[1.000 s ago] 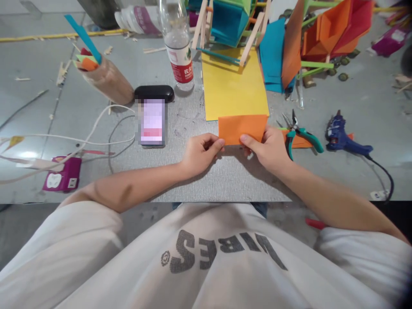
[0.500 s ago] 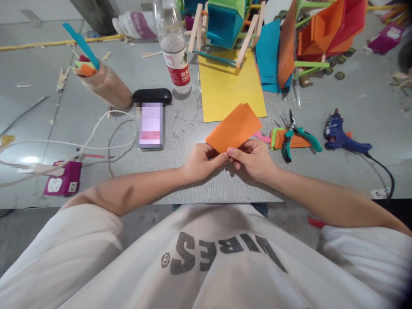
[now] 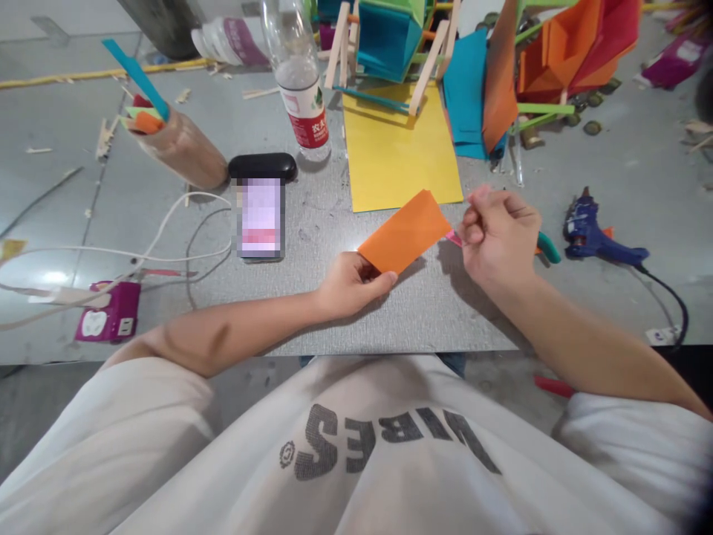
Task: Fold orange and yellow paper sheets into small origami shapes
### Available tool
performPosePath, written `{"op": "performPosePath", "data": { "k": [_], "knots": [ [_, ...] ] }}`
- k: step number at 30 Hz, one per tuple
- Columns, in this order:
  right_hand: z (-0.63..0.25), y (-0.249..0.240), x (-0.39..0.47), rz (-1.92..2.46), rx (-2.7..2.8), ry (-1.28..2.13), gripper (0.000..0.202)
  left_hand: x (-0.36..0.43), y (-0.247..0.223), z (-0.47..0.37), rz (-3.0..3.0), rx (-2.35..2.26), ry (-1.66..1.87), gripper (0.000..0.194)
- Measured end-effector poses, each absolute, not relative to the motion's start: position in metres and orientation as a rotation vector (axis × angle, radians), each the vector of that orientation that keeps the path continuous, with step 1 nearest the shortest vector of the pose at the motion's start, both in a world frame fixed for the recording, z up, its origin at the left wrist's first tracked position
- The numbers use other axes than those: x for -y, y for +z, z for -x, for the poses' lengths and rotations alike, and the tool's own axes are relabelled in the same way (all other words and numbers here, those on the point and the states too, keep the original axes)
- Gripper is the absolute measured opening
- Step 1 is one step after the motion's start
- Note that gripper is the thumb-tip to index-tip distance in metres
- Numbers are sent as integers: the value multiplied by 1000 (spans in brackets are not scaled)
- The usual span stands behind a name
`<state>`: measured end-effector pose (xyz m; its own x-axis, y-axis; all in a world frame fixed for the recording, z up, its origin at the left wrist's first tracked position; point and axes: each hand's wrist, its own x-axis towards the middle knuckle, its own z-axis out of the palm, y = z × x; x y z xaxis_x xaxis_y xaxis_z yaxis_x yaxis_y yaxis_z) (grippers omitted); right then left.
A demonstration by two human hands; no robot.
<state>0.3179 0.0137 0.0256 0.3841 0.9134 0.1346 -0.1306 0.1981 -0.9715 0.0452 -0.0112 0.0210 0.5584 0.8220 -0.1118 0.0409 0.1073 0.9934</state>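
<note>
Pinched between the thumb and fingers of my left hand (image 3: 359,284) is a folded orange paper (image 3: 405,232), tilted up to the right over the grey table. My right hand (image 3: 497,230) is raised to the right of the paper, apart from it, with its fingers curled in; the fingertips are blurred, and whether anything is between them I cannot make out. It covers most of the pliers, whose teal handle (image 3: 549,247) shows at its right. A bit of pink (image 3: 454,237) shows between the paper and my right hand.
Yellow sheets (image 3: 398,163) lie beyond the paper, below a stick frame with blue and green paper (image 3: 390,41). A bottle (image 3: 304,111) and phone (image 3: 261,219) stand and lie left. A blue glue gun (image 3: 604,236) lies right; white cables (image 3: 111,249) cross the left side.
My right hand has let go of the orange paper and moved right and away from me, over the pliers. My left hand still holds the paper, which has shifted slightly.
</note>
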Motion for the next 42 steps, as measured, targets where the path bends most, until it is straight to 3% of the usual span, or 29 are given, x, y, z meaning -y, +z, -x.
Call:
{"op": "performPosePath", "data": {
  "k": [3, 8, 12, 15, 24, 42],
  "knots": [
    [-319, 21, -14, 1040, 1056, 762, 48, 12, 19, -42, -1446, -868, 656, 37],
    [-301, 16, 9, 1081, 1334, 559, 52, 13, 6, -44, -1563, -915, 769, 36],
    [-290, 20, 20, 1206, 1287, 603, 42, 13, -8, -51, -1375, -856, 1138, 72],
    [-285, 26, 24, 1242, 1256, 655, 37, 14, -12, -54, -1322, -826, 1184, 84],
    [-282, 28, 26, 1263, 1218, 721, 26, 8, -14, -49, -1350, -821, 1228, 72],
    [-302, 11, 10, 1125, 1289, 687, 55, 1, -3, -48, -1275, -746, 1058, 54]
  ]
}}
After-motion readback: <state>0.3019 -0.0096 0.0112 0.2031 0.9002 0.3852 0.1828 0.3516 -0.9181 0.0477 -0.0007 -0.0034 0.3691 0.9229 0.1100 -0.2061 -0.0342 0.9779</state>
